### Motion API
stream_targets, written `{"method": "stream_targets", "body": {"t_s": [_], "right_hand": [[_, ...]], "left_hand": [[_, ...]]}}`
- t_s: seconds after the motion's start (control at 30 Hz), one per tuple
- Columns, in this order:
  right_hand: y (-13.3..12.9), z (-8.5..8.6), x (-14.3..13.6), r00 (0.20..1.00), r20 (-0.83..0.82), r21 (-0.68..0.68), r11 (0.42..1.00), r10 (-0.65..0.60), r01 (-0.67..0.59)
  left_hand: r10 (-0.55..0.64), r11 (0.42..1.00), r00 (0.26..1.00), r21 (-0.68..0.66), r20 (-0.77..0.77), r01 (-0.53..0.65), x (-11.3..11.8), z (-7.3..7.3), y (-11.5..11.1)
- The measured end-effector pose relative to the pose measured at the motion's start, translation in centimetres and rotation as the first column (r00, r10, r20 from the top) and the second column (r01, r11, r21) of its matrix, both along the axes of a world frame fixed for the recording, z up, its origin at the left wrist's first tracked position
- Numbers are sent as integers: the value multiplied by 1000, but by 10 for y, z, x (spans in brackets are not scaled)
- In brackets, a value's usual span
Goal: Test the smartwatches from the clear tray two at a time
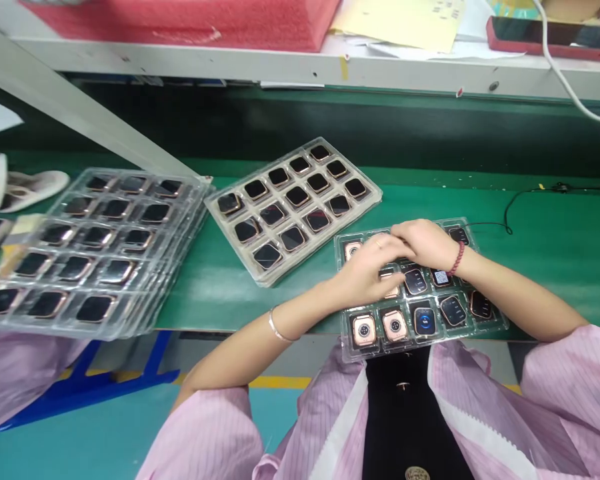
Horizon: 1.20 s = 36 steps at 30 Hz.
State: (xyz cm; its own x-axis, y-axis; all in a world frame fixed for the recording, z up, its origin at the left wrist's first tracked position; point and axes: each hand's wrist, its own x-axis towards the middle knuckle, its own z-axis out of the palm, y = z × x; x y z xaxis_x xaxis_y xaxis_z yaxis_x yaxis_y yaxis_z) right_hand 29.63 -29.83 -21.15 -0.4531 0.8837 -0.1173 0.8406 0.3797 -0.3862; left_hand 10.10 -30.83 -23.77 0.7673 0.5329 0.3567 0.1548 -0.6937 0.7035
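Observation:
Close to my body lies a clear plastic tray (353, 348) of square watch bodies, tilted over the table's front edge. My left hand (367, 270) and my right hand (423, 241) meet above its middle, their fingers curled together. Whatever they pinch is hidden beneath the fingers. Below them, a watch (425, 321) has a lit blue screen, and another watch (441, 277) displays a square code. Two rose-gold watches sit back side up at the near left, one watch (364, 330) in the corner pocket. Several others show dark faces with small markings.
Behind and left stands a tray (260, 273) of dark-screened watches on the green table (420, 200). Farther left is a stack of clear trays (145, 320), beside a slanted white post (95, 120). A shelf edge (260, 67) crosses above; a thin black cable (507, 210) lies right.

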Motion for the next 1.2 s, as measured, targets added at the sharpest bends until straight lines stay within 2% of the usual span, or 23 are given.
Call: {"method": "stream_targets", "body": {"t_s": [0.07, 0.13, 0.17, 0.23, 0.3, 0.37, 0.47, 0.53, 0.6, 0.67, 0.73, 0.8, 0.87, 0.93, 1.0, 1.03, 1.07, 1.13, 1.2], "right_hand": [[6, -1, 5, 978, -203, -20, 999, -51, 48], [11, -5, 11, 902, -409, -70, 990, -139, 121], [12, -8, 13, 857, -483, -92, 984, -180, 155], [15, -14, 16, 796, -559, -102, 972, -232, 211], [15, -19, 17, 792, -557, -85, 966, -250, 245], [14, -22, 17, 819, -519, -72, 967, -245, 244], [13, -24, 16, 844, -486, -84, 973, -228, 215], [13, -25, 16, 862, -464, -65, 978, -206, 198], [14, -25, 17, 898, -407, 27, 981, -166, 193], [14, -22, 20, 930, -340, 157, 966, -143, 206], [10, -16, 24, 937, -314, 255, 936, -156, 241], [-1, -8, 26, 934, -319, 288, 923, -161, 257], [-20, -2, 26, 949, -296, 256, 949, -106, 186], [-43, 2, 22, 979, -200, 170, 985, 25, 10], [-60, 3, 17, 985, -61, 59, 985, 164, -161], [-66, 3, 15, 978, -13, 11, 978, 208, -208], [-68, 2, 13, 974, -2, -26, 974, 226, -226], [-65, 1, 12, 974, -113, -65, 977, 195, -204], [-55, 1, 14, 947, -308, -67, 991, 89, -115]], "left_hand": [[216, 976, 976, -42, 13, -216, -12, -6, 21], [284, 944, 959, -178, 5, -278, -19, -17, 37], [265, 928, 964, -276, 18, -250, -21, -23, 42], [170, 875, 981, -472, 92, -107, -22, -33, 47], [101, 800, 976, -599, 192, 35, -21, -38, 46], [91, 745, 964, -660, 250, 101, -19, -39, 44], [109, 722, 962, -685, 249, 95, -18, -37, 41], [113, 746, 966, -662, 234, 73, -18, -35, 40], [108, 810, 978, -586, 181, 19, -18, -33, 39], [107, 904, 991, -422, 81, -63, -18, -29, 38], [127, 974, 992, -186, -26, -129, -20, -24, 36], [171, 985, 979, 17, -111, -170, -21, -21, 34], [203, 977, 964, 107, -170, -187, -22, -19, 32], [215, 974, 958, 117, -190, -195, -23, -19, 31], [234, 970, 959, 102, -159, -220, -23, -20, 31], [250, 967, 960, 91, -126, -240, -22, -20, 30], [263, 964, 961, 72, -87, -257, -22, -20, 30], [233, 972, 972, -25, -11, -233, -22, -21, 30], [122, 972, 991, -205, 48, -110, -23, -21, 29]]}}
